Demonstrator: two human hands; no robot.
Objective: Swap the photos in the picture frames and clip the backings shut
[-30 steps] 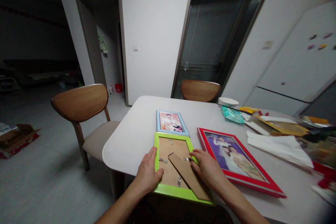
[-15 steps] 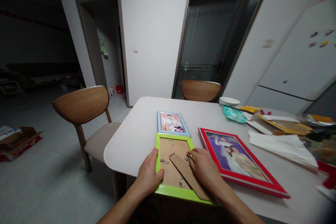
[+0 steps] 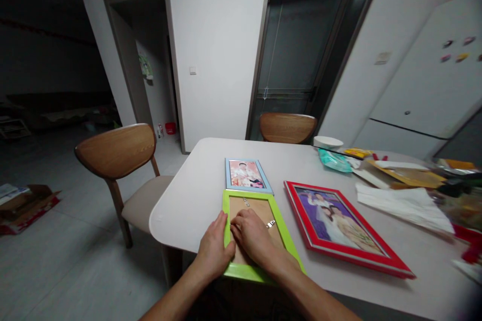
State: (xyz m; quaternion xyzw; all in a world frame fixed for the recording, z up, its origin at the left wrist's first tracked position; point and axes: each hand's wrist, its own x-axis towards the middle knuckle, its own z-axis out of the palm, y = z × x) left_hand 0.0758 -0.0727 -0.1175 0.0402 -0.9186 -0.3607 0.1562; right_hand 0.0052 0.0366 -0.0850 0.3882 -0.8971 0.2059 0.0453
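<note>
Grip: left hand [image 3: 215,248] lies flat with its fingers spread over the left rail of the lime-green rectangular picture frame [image 3: 288,233], pinning it down rather than gripping it. Right hand [image 3: 253,235] sits palm-down on the brown fibreboard backing [image 3: 259,208], fingertips curled at the left-side metal tab; whether it's pinching the tab or just pushing on it, can't tell.

Frame spot: face-down at the near edge of the white rounded table [image 3: 181,200], bottom rail just about at the lip, touching the small blue-framed photo [image 3: 246,174] behind it. The big red-framed photo [image 3: 339,223] lies near, on the right.

Risk, left side: frame's so close to the edge that a hard push toward the person could slide it off, glass and all.

Risk, middle: those little tabs look thin, so forcing one probably bends it or nicks a fingertip.

Risk, right: a sideways shove could bump the frame into the red one.

Changed: half a second ago the right hand was over at the right-side tab; now it's crossed to the left, next to the left hand, covering the fold-out stand. Left hand hasn't budged.
</note>
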